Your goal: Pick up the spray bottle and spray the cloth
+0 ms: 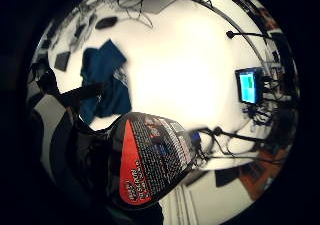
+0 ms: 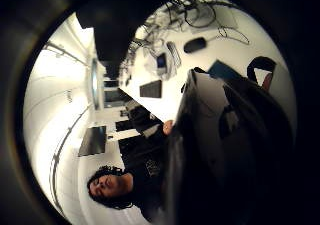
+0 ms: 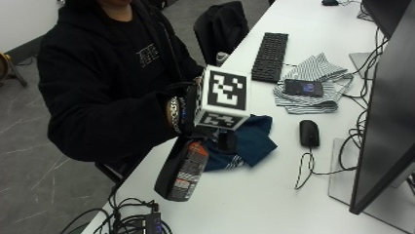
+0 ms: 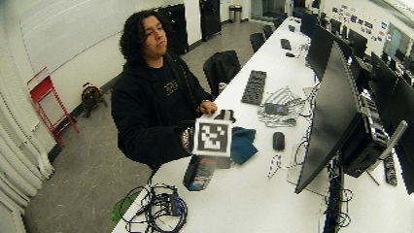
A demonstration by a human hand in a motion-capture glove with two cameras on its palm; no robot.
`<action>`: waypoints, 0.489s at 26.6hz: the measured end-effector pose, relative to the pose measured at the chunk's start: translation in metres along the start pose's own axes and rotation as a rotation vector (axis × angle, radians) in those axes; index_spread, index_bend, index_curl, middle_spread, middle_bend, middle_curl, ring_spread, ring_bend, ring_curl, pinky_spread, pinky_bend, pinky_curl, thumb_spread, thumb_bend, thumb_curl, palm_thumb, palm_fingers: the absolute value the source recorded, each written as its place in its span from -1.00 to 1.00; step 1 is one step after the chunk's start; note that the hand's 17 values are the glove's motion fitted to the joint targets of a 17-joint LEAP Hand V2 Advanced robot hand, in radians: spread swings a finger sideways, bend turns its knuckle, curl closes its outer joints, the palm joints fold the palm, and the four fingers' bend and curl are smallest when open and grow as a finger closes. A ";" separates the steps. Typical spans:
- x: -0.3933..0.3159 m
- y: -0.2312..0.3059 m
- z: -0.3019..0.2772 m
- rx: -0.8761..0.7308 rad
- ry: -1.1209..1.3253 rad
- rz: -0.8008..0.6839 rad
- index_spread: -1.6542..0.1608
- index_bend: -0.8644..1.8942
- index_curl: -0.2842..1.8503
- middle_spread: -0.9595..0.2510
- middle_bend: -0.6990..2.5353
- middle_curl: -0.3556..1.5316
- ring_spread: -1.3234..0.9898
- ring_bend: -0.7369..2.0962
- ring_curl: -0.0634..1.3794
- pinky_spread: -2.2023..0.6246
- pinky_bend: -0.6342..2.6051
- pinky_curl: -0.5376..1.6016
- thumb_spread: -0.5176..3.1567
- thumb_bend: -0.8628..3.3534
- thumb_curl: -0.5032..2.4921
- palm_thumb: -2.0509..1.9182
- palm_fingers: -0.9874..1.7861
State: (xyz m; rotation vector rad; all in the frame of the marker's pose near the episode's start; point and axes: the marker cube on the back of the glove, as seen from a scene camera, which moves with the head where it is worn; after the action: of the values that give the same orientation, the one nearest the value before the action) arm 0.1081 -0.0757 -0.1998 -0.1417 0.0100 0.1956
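right hand [image 3: 185,114]: fingers curled round the neck of the spray bottle [image 3: 183,171], holding it off the table [image 3: 272,200] | bottle: black body with red label hangs below the fingers, tilted | cloth [image 3: 250,141]: blue, crumpled on the table just beyond the fingers, apart from the bottle | mouse [image 3: 309,132]: past the cloth

Bare table [image 3: 259,195] lies open in front of me, between the blue cloth [image 3: 250,141] and the tangle of cables [image 3: 133,222] at the near edge. Beyond the cloth, a mouse [image 3: 309,132] and its cord sit just beside it, then the monitor [image 3: 383,122] walls off the far side. A keyboard [image 3: 270,56] and striped cloth [image 3: 311,83] crowd the table further along.
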 end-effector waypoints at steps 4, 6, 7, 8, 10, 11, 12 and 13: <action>-0.019 0.005 0.015 -0.183 0.194 0.076 0.52 -0.14 -0.21 0.25 -0.15 -0.02 -0.05 0.03 -0.24 0.33 -0.30 -0.10 -0.46 -0.60 -0.18 0.50 0.71; -0.029 -0.006 0.022 -0.228 0.259 0.130 0.52 -0.14 -0.20 0.25 -0.14 -0.02 -0.05 0.02 -0.24 0.33 -0.31 -0.10 -0.45 -0.60 -0.17 0.50 0.71; -0.033 -0.009 0.027 -0.256 0.296 0.153 0.52 -0.14 -0.20 0.25 -0.14 -0.02 -0.05 0.02 -0.24 0.33 -0.31 -0.10 -0.45 -0.60 -0.17 0.50 0.70; -0.036 -0.006 0.033 -0.296 0.340 0.168 0.52 -0.14 -0.20 0.25 -0.15 -0.02 -0.05 0.02 -0.24 0.33 -0.31 -0.10 -0.45 -0.60 -0.17 0.50 0.70; -0.038 0.007 0.048 -0.391 0.438 0.184 0.52 -0.14 -0.20 0.25 -0.15 -0.02 -0.06 0.02 -0.24 0.33 -0.31 -0.11 -0.45 -0.60 -0.16 0.50 0.70; -0.040 0.011 0.055 -0.431 0.486 0.192 0.52 -0.15 -0.20 0.25 -0.15 -0.02 -0.06 0.02 -0.24 0.33 -0.31 -0.11 -0.45 -0.60 -0.16 0.50 0.70; -0.041 0.012 0.062 -0.462 0.528 0.202 0.52 -0.15 -0.20 0.25 -0.15 -0.02 -0.06 0.02 -0.24 0.33 -0.31 -0.11 -0.45 -0.60 -0.16 0.50 0.70; -0.042 0.012 0.067 -0.485 0.562 0.212 0.52 -0.15 -0.20 0.25 -0.15 -0.02 -0.06 0.02 -0.24 0.33 -0.31 -0.11 -0.45 -0.60 -0.16 0.50 0.70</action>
State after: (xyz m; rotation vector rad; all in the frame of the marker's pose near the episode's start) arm 0.0644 -0.0631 -0.1342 -0.6779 0.5420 0.3628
